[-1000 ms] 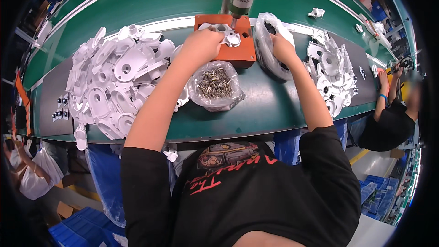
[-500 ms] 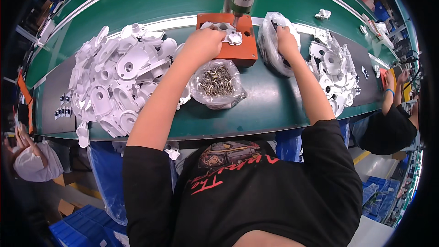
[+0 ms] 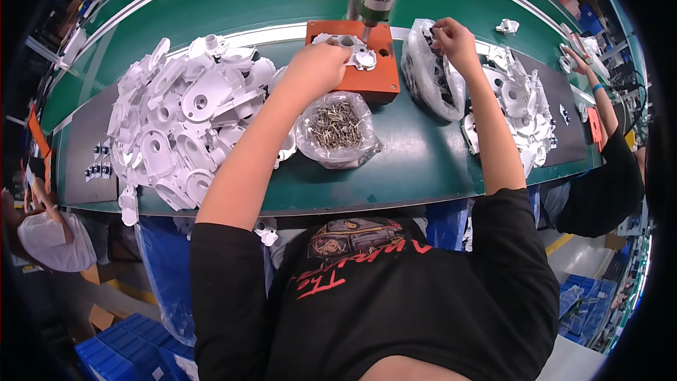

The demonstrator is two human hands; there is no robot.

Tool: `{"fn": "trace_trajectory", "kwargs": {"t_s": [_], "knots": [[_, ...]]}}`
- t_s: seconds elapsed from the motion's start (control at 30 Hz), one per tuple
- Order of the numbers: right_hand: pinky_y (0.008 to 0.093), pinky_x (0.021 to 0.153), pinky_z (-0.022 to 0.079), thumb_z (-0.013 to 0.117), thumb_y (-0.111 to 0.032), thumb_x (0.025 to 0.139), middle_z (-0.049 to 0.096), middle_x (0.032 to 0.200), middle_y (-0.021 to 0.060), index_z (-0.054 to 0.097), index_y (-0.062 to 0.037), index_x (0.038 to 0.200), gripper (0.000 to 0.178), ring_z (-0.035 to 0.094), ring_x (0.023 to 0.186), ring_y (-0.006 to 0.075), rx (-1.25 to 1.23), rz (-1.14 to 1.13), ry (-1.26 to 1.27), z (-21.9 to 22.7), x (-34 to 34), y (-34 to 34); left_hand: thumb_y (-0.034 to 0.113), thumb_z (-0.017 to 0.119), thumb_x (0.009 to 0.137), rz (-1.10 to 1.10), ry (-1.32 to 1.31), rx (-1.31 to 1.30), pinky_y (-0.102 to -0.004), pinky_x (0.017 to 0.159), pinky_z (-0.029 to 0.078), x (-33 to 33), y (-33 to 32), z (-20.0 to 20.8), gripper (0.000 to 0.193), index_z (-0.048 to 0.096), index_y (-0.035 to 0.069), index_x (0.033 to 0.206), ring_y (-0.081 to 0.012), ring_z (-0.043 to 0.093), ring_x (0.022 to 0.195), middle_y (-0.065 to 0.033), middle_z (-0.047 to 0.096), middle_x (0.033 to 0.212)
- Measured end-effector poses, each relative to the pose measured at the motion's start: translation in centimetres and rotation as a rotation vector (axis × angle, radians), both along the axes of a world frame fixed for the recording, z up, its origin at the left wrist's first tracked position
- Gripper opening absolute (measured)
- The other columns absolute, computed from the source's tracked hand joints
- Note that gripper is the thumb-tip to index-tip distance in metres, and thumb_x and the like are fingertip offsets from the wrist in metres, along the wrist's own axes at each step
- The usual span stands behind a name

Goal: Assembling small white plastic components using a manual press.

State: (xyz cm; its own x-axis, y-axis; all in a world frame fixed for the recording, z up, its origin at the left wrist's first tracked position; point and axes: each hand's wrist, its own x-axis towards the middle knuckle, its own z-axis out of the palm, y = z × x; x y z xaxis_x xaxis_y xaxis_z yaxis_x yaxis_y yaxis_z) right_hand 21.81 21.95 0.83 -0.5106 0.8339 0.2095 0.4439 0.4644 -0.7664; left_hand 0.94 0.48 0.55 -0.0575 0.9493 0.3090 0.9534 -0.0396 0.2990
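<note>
My left hand (image 3: 316,68) is closed on the near left edge of a white plastic part (image 3: 363,58), which lies on an orange block fixture (image 3: 375,86). Right above that part points the metal tip of a green press (image 3: 381,0). My right hand (image 3: 457,44) is raised at the far rim of a clear plastic bag (image 3: 451,107) of small black parts (image 3: 431,70). Its thumb and fingers are pinched together; whatever is between them is too small and dark to make out. Near my left wrist sits an open clear bag of metal screws (image 3: 336,125).
A large heap of white plastic parts (image 3: 156,152) covers the bench's left side, and a smaller heap (image 3: 518,102) lies right of my right forearm. One white piece (image 3: 507,26) sits at the back right. A co-worker's arm (image 3: 604,102) reaches in at far right.
My right hand has risen out of the bag of black parts to its far rim. The left hand stays on the white part. The co-worker's arm at right has reached toward the bench's back.
</note>
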Motion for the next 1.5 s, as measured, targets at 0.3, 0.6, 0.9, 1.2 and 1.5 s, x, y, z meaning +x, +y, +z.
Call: {"fn": "trace_trajectory", "kwargs": {"t_s": [0.3,0.6,0.9,1.2,1.5], "knots": [[0.0214,0.066,0.045,0.061,-0.014,0.081,0.063,0.08,0.0062,0.062,0.0054,0.093,0.022,0.058,0.07,0.0104,-0.211,0.353,0.11,0.0,-5.1,-6.7,0.007,0.05,0.074,0.017,-0.009,-0.012,-0.0444,0.067,0.049,0.0,0.0,0.0,0.014,0.061,0.005,0.081,-0.0332,0.061,0.075,-0.0164,0.062,0.08],[0.0245,0.079,0.047,0.061,-0.009,0.08,0.062,0.097,0.0087,0.06,0.0079,0.093,0.021,0.06,0.087,0.0138,-0.11,0.311,0.307,-1.3,-7.1,-8.4,0.01,0.046,0.076,0.042,-0.058,-0.081,-0.0451,0.072,0.048,0.1,-0.3,0.3,0.019,0.061,0.005,0.087,-0.0352,0.06,0.078,-0.0179,0.063,0.08],[0.0332,0.073,0.049,0.064,-0.011,0.074,0.064,0.085,0.0129,0.065,0.0007,0.085,0.016,0.061,0.08,0.0272,0.309,0.355,0.198,-3.1,-6.9,-8.3,0.008,0.052,0.074,0.02,-0.025,0.008,-0.0435,0.066,0.05,-0.1,-0.1,-0.4,0.013,0.061,0.006,0.083,-0.033,0.062,0.071,-0.0164,0.062,0.076],[0.037,0.076,0.045,0.062,-0.01,0.075,0.064,0.089,0.0109,0.066,-0.0011,0.086,0.015,0.058,0.082,0.028,0.695,0.518,-0.019,-1.6,-5.9,-9.3,0.01,0.047,0.076,0.03,-0.039,-0.025,-0.0456,0.069,0.047,0.1,-0.3,0.0,0.016,0.059,0.005,0.084,-0.035,0.06,0.075,-0.0171,0.062,0.077],[0.037,0.075,0.043,0.064,-0.012,0.073,0.061,0.083,0.0096,0.063,-0.0014,0.083,0.015,0.053,0.082,0.0266,0.591,0.627,-0.068,2.6,-3.5,-14.4,0.01,0.053,0.075,0.032,-0.024,0.01,-0.0432,0.067,0.049,-0.1,-0.2,-0.6,0.016,0.062,0.007,0.087,-0.0324,0.062,0.074,-0.0159,0.062,0.08]]}}
